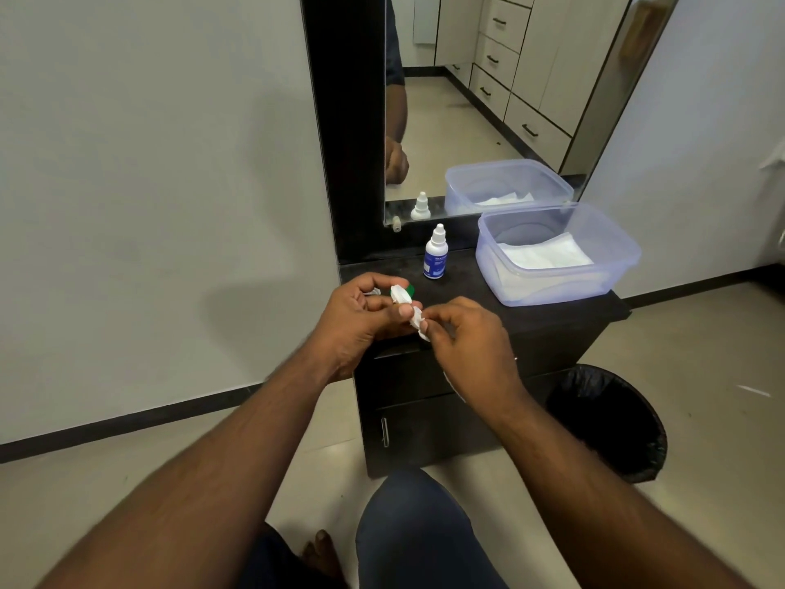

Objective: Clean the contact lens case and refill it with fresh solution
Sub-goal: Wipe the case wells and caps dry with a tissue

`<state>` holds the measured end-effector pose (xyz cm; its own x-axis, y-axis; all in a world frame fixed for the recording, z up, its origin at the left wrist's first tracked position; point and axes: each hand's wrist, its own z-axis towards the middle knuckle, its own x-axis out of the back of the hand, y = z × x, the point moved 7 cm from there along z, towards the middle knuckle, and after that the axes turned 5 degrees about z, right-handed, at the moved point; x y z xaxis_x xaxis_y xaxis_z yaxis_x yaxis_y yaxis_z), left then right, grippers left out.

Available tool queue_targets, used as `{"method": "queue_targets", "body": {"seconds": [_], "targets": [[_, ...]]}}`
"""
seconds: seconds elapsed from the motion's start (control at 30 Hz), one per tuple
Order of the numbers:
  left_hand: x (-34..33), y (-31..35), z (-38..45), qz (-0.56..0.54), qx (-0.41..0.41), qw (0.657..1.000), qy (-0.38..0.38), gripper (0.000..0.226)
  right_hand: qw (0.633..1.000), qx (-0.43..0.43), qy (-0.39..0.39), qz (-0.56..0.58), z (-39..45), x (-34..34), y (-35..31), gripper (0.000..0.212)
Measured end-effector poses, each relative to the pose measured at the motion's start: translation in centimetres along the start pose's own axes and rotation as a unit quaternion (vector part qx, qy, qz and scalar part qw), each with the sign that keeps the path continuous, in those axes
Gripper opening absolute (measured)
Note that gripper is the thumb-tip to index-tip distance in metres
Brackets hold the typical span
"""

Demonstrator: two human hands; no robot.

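Mirror at 12 o'clock behind the dark tabletop; black-lined bin on the floor at 4 o'clock; clear plastic tub at 1 o'clock on the tabletop, white tissues lying in it; solution bottle upright at 12 o'clock, cap on, just left of the tub, well apart from my hands.

Contact lens case is off the tabletop, held over its near-left edge; my left hand grips it, fingers curled round it, only a white part and a green bit showing; can't tell which wells are open.

My right hand pinches a small white tissue wad, fingers narrow, wad touching the case by my left thumb.

Step in hand, as I judge it: wiping the case dry, i.e. still the cleaning half; refill not begun, bottle untouched and capped.

Next likely calls for: drop the wad in the bin at 4 o'clock; set the case flat on the tabletop; uncap the bottle; fill each well without overflowing.
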<state>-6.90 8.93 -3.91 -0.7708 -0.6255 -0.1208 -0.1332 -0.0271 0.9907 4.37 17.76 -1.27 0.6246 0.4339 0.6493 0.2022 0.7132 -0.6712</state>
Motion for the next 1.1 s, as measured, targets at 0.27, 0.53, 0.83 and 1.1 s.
{"method": "queue_targets", "body": {"seconds": [0.27,0.53,0.83,1.1], "targets": [[-0.6,0.2,-0.2,0.067,-0.013,0.998,-0.007,0.036,0.999,0.005,-0.010,-0.039,0.4,0.2,-0.8,0.021],[-0.1,-0.1,-0.1,0.033,-0.015,0.999,0.020,0.035,0.998,0.013,0.004,-0.060,-0.6,0.1,0.3,0.018],[0.0,0.2,-0.4,0.010,-0.002,1.000,0.016,0.032,0.995,0.096,0.034,-0.004,-0.5,0.1,-0.8,0.016],[-0.3,0.0,-0.3,0.033,-0.016,0.999,0.016,0.032,0.980,0.196,0.028,0.014,-0.4,0.7,-0.8,0.018]]}}
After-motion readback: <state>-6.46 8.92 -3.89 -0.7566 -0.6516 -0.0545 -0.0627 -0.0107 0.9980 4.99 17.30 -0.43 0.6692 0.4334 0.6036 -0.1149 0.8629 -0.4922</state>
